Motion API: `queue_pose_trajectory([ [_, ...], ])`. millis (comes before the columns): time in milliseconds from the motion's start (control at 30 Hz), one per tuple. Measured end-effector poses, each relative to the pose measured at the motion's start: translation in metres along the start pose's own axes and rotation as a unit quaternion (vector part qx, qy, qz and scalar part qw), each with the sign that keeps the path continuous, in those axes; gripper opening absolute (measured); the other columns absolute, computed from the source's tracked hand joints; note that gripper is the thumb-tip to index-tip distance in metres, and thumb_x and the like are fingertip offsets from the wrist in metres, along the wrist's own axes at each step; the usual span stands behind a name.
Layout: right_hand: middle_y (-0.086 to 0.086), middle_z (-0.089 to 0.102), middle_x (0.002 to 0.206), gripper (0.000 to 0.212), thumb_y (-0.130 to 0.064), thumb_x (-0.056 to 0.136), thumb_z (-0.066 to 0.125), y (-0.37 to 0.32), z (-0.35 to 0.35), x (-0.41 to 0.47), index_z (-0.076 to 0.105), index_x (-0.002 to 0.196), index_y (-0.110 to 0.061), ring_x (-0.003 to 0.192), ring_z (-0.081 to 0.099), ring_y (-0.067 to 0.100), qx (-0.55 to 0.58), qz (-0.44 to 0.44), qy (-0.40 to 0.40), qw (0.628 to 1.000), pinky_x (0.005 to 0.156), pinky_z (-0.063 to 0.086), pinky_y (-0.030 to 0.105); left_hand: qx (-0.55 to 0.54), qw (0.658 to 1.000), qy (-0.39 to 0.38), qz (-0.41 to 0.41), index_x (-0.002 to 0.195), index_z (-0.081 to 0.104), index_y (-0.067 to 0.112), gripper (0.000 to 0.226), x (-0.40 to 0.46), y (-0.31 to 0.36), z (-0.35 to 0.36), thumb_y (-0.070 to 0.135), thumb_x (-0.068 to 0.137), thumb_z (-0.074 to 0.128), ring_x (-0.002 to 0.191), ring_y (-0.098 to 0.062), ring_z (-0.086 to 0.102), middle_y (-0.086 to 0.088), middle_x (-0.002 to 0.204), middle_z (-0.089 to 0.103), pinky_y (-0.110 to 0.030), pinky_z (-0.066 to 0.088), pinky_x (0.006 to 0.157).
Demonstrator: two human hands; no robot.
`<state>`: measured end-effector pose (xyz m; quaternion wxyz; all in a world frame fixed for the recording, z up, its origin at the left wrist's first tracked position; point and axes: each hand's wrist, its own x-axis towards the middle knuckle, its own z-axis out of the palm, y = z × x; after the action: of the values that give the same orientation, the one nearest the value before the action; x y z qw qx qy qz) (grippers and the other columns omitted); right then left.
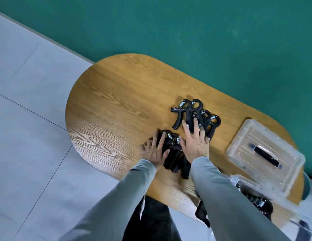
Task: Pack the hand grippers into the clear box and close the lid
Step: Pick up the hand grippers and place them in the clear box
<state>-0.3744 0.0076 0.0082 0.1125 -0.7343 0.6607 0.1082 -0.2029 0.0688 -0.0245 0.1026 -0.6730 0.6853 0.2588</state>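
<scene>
Several black hand grippers with steel springs lie in a row (195, 112) at the table's middle. My right hand (195, 145) lies flat on the near ends of that row, fingers spread. A second pile of hand grippers (176, 164) sits nearer the front edge. My left hand (155, 150) curls over its left side, thumb and fingers around one gripper. The clear box (245, 181) stands at the lower right, partly hidden by my right sleeve, with dark grippers (261, 204) inside. Its clear lid (238, 138), with a black handle, lies on the table beyond the box.
The oval wooden table (117, 101) stands against a green wall (169, 32). Pale floor tiles (30, 136) spread to the left. A black strap (202, 214) hangs at the table's front edge under my right arm.
</scene>
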Motion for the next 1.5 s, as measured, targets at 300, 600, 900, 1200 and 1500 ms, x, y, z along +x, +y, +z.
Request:
queue_pose_trajectory([
  [300,0.013,0.012,0.162,0.067,-0.055,0.095,0.036,-0.012,0.007,0.059,0.012,0.155,-0.034,0.14,0.025,0.041,-0.028,-0.032,0.014,0.999,0.108,0.031,0.059,-0.006,1.0,0.002,-0.011,0.155,-0.013,0.03,0.079,0.024,0.009,0.018,0.06,0.095,0.029,0.126,-0.032,0.04,-0.008,0.165,-0.003,-0.047,0.043,0.089],
  [600,0.012,-0.01,0.163,0.074,-0.05,0.095,0.042,-0.029,0.022,0.086,0.001,0.156,-0.034,0.143,0.01,0.053,-0.038,-0.013,-0.031,0.999,0.111,0.028,0.061,-0.003,1.0,-0.007,-0.002,0.155,-0.012,0.028,0.082,0.033,0.008,0.015,0.051,0.095,0.038,0.123,-0.032,0.04,-0.008,0.165,0.002,-0.048,0.047,0.09],
  [900,0.013,0.001,0.164,0.088,-0.042,0.088,0.061,-0.04,0.026,0.099,0.006,0.156,-0.03,0.143,0.018,0.048,-0.051,0.017,-0.049,0.997,0.096,0.041,0.052,-0.007,1.0,0.022,0.009,0.156,-0.007,0.026,0.081,0.033,0.007,0.017,0.051,0.094,0.038,0.123,-0.029,0.041,-0.008,0.163,0.013,-0.045,0.045,0.094],
  [1200,0.012,0.007,0.163,0.073,-0.031,0.093,0.057,-0.023,0.024,0.102,0.017,0.155,-0.031,0.126,0.036,0.04,-0.059,-0.029,-0.036,0.997,0.091,0.042,0.05,-0.001,0.999,0.034,0.015,0.157,-0.005,0.023,0.077,0.034,0.01,0.011,0.052,0.092,0.025,0.118,-0.03,0.044,-0.013,0.154,0.025,-0.044,0.044,0.094],
  [1500,0.009,0.012,0.162,0.064,-0.032,0.092,0.054,-0.013,-0.005,0.091,0.029,0.151,-0.033,0.108,0.04,0.036,-0.013,-0.065,0.023,0.998,0.086,0.04,0.049,0.013,1.0,0.025,0.011,0.155,-0.013,0.025,0.079,0.033,0.007,-0.006,0.051,0.094,0.031,0.117,-0.031,0.044,-0.013,0.153,0.025,-0.046,0.044,0.091],
])
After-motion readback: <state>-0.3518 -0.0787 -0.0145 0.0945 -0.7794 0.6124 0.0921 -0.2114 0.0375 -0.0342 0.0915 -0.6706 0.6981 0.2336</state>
